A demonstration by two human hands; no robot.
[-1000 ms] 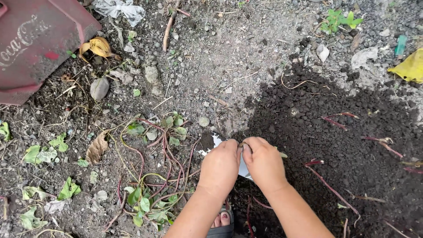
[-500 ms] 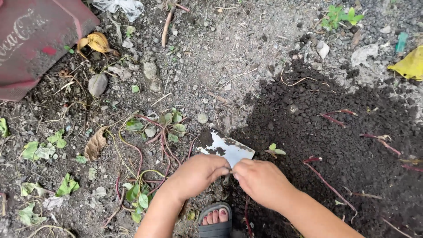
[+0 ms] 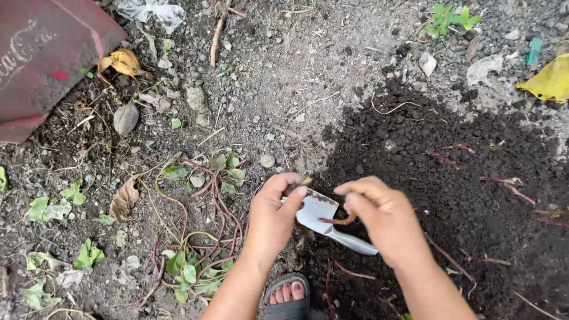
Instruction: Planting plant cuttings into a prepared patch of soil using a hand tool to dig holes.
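My left hand (image 3: 271, 220) pinches a small yellowish plant bit (image 3: 306, 179) between thumb and forefinger. Just to its right, my right hand (image 3: 386, 218) is curled around a short reddish stem cutting (image 3: 336, 221) whose free end curves out toward the left. Between and under both hands a small pale trowel (image 3: 320, 208) lies on the ground, its blade smeared with soil and its handle (image 3: 354, 242) pointing to the lower right. The hands hover at the left edge of a patch of dark loose soil (image 3: 450, 189).
Reddish stem cuttings (image 3: 446, 156) stick out of the dark soil at the right. A tangle of red vines with green leaves (image 3: 207, 195) lies left of my hands. A red crate (image 3: 41, 59) fills the top left corner, a yellow wrapper (image 3: 548, 80) the right edge. My sandalled foot (image 3: 288, 294) is below.
Both hands moved up and apart over the trowel. The right hand now holds a reddish stem, and the left has lifted a small bit above the blade.
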